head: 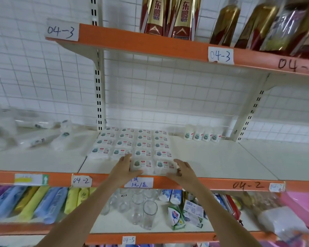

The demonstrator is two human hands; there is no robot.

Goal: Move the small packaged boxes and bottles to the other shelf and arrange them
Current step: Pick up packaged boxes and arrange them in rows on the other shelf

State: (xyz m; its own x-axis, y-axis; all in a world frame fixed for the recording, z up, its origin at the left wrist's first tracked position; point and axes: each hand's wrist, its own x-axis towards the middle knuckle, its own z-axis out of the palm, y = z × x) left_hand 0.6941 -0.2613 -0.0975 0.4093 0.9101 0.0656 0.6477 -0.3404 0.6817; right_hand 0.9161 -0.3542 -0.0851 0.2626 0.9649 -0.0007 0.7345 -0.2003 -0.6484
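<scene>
Left hand (128,166) and right hand (181,167), fingers straight, flank two front boxes (152,164) lying flat, labels up.

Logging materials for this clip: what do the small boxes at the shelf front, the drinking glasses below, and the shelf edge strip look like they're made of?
Small packaged boxes: seemingly clear glossy plastic over white contents, printed labels on top; the sheen suggests it.
Drinking glasses: clear glass by look, though clear plastic is possible; see-through walls with bright rim highlights.
Shelf edge strip: probably painted metal, smooth orange coat, paper tags stuck on.

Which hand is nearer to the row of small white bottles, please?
Right. The right hand is below-left of the bottles; the left hand is farther left.
</scene>
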